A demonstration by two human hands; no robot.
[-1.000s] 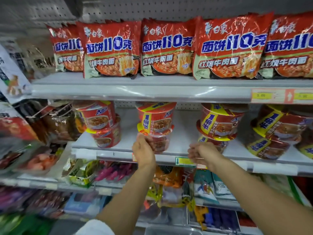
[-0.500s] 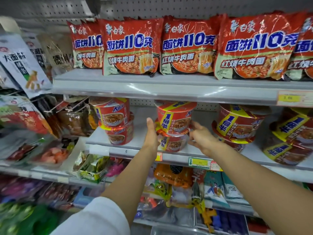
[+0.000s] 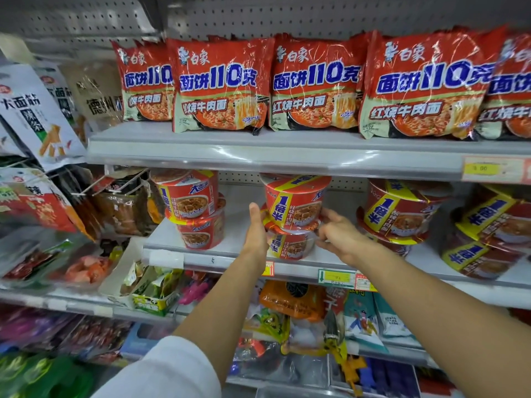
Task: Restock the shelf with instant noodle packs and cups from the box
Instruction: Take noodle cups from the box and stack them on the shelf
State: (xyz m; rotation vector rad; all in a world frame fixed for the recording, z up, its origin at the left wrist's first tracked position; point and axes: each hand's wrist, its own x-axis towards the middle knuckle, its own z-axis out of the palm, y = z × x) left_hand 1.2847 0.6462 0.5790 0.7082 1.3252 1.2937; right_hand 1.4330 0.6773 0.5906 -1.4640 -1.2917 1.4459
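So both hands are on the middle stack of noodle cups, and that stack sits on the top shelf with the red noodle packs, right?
Not quite. Both the left hand and the right hand are on the middle stack of noodle cups, but the head view shows that stack on the second shelf, one level below the red noodle packs lined up on the top shelf.

Cups (image 3: 293, 216) between the hands are showing glossy shrink film w/ paper-look labels. Packs (image 3: 316, 84) above are gleaming in crinkly plastic. Shelf (image 3: 230, 259) under the grip is looking smooth, matt-painted metal.
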